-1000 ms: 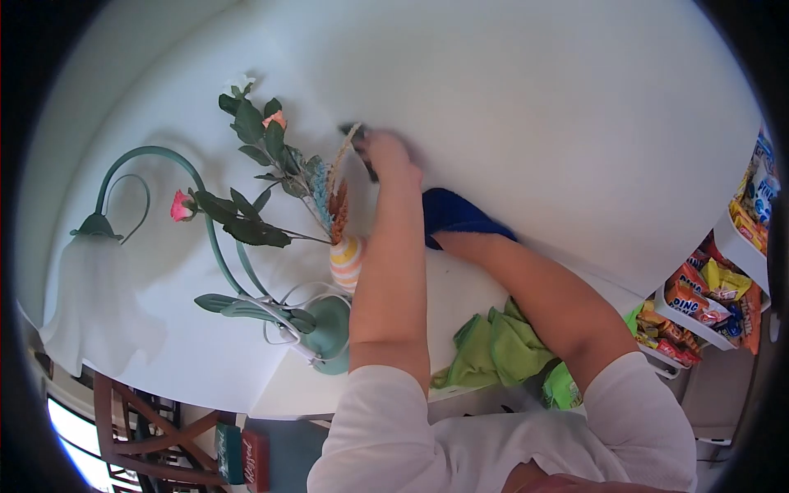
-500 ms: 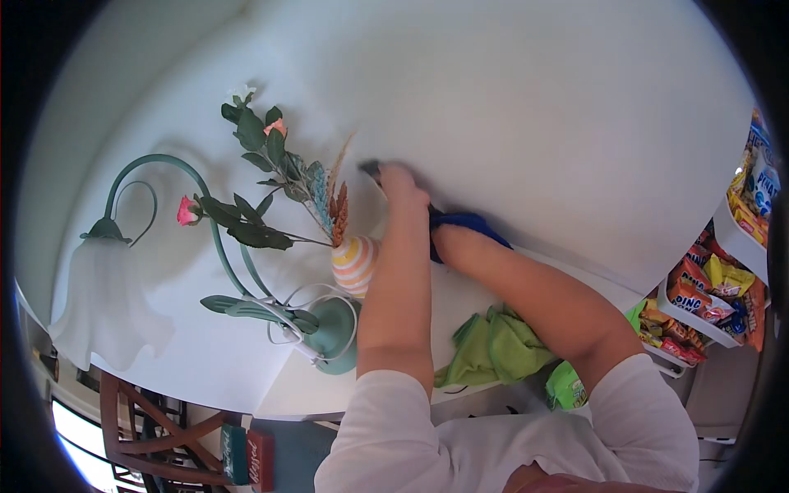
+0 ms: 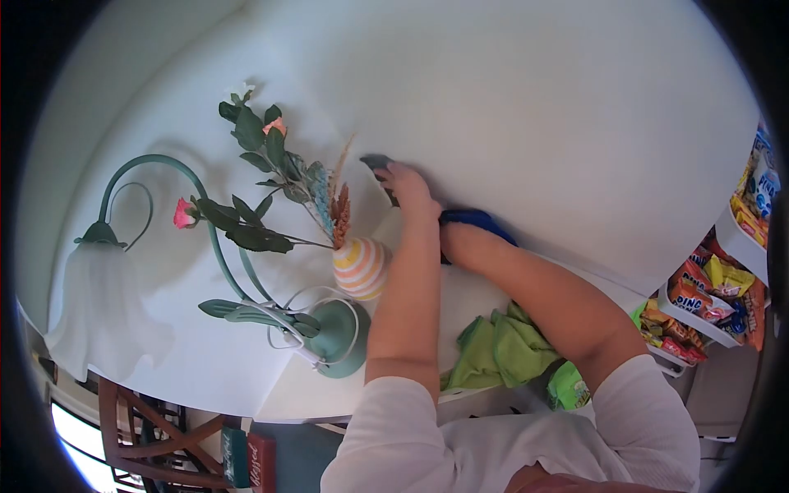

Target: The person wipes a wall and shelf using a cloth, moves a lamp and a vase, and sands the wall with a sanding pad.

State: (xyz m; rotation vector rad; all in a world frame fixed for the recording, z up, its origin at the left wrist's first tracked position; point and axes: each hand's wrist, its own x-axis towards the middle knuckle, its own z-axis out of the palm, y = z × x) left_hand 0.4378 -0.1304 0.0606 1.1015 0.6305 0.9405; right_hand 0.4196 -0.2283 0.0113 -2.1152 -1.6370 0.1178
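Note:
My left hand [image 3: 408,187] reaches forward over the white surface, its fingers curled over a dark grey thing [image 3: 377,161] whose kind I cannot make out. Beside it, my right hand [image 3: 457,241] is against a dark blue, cloth-like thing [image 3: 481,218]; its fingers are hidden by my left wrist. Just left of my left forearm stands a striped vase [image 3: 359,269] with artificial flowers [image 3: 265,148]. A crumpled green cloth [image 3: 501,352] lies below my right forearm.
A green lamp base [image 3: 338,341] stands near my left elbow, its frilled white shade [image 3: 103,308] far left. White bins [image 3: 699,319] of snack packets are at right. A wooden chair [image 3: 156,444] and a light-green packet [image 3: 567,386] show lower down.
My left hand has shifted slightly right, and more of the dark grey thing shows beneath its fingers. The whole view has moved a little.

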